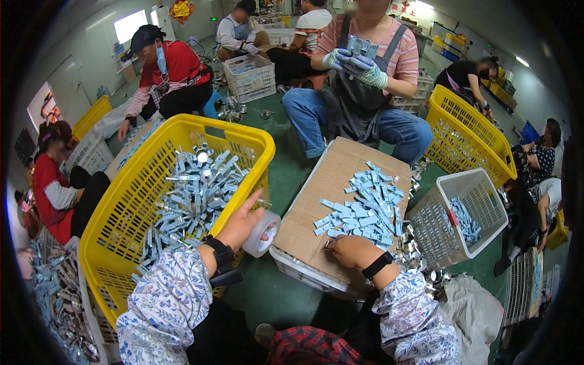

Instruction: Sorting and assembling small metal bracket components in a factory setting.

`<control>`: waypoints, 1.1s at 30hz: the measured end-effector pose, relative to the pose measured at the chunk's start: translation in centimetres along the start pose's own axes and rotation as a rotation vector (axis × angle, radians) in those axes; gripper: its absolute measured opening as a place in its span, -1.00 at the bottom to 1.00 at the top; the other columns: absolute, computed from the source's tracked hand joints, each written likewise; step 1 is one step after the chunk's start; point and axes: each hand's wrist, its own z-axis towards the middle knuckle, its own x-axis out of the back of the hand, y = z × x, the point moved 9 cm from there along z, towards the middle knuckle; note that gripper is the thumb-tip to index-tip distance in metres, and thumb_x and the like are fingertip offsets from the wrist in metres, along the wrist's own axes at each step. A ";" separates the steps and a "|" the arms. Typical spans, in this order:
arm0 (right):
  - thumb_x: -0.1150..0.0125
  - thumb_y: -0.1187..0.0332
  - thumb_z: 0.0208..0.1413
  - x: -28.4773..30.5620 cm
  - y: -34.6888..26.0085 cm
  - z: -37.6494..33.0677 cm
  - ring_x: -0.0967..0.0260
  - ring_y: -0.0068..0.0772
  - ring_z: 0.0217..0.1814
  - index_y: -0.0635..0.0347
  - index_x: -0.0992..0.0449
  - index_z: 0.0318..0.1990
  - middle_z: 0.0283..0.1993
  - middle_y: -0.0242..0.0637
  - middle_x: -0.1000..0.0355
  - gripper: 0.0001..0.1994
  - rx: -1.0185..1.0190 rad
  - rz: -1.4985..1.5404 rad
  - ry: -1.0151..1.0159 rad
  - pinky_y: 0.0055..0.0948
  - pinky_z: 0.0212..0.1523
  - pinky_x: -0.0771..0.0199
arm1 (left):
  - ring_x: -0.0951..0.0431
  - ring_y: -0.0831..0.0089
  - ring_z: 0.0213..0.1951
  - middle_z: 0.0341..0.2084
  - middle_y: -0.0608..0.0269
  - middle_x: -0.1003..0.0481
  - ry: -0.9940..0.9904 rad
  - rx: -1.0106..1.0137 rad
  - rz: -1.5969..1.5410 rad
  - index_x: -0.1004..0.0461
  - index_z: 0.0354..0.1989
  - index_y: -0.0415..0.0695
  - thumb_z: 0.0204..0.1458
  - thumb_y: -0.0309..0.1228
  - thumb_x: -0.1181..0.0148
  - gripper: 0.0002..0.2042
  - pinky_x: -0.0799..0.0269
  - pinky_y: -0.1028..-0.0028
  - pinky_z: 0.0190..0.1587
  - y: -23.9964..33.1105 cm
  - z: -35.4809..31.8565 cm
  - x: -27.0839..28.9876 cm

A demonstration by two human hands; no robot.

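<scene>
My left hand (241, 224) rests open on the near rim of a yellow plastic basket (142, 182) filled with several pale blue metal brackets (190, 198). A roll of clear tape (263, 233) sits right beside that hand. My right hand (353, 250) lies curled on a brown cardboard sheet (316, 207) that covers a white crate, its fingers pinching a small metal piece at the near edge of a pile of pale blue brackets (367, 205). Both forearms wear floral sleeves and black wrist straps.
A person in a striped shirt, apron and gloves (356, 61) sits opposite holding brackets. A grey crate (453, 222) with a few brackets stands at right, a second yellow basket (465, 131) behind it. Other people sit at left and right. Loose metal parts (58, 304) pile at lower left.
</scene>
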 end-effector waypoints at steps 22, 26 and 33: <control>0.06 0.40 -0.06 -0.5 0.5 0.0 -0.37 -0.03 -0.15 0.26 -0.49 -0.29 -0.17 -0.06 -0.40 -0.77 -0.020 -0.008 -0.008 -0.23 -0.18 -0.39 | -0.46 0.44 -0.56 -0.39 0.04 -0.44 0.004 -0.051 0.026 0.10 0.26 0.00 0.12 -0.44 0.13 -0.49 -0.45 0.51 -0.55 -0.2 0.4 -0.1; 0.06 0.40 -0.07 -0.4 0.2 0.1 -0.37 -0.04 -0.15 0.27 -0.49 -0.29 -0.17 -0.05 -0.40 -0.77 0.001 -0.013 -0.016 -0.24 -0.19 -0.39 | -0.45 0.45 -0.59 -0.41 0.05 -0.43 -0.003 -0.006 0.037 0.12 0.26 0.00 0.12 -0.44 0.13 -0.48 -0.45 0.52 -0.55 -0.4 0.3 0.1; 0.06 0.41 -0.07 -1.0 0.3 0.0 -0.38 -0.02 -0.18 0.31 -0.48 -0.32 -0.19 -0.02 -0.40 -0.77 -0.017 -0.006 -0.020 -0.22 -0.21 -0.40 | -0.44 0.51 -0.59 -0.37 0.14 -0.36 0.024 -0.049 0.037 0.10 0.25 -0.02 0.12 -0.44 0.12 -0.48 -0.44 0.54 -0.57 -0.7 0.2 0.4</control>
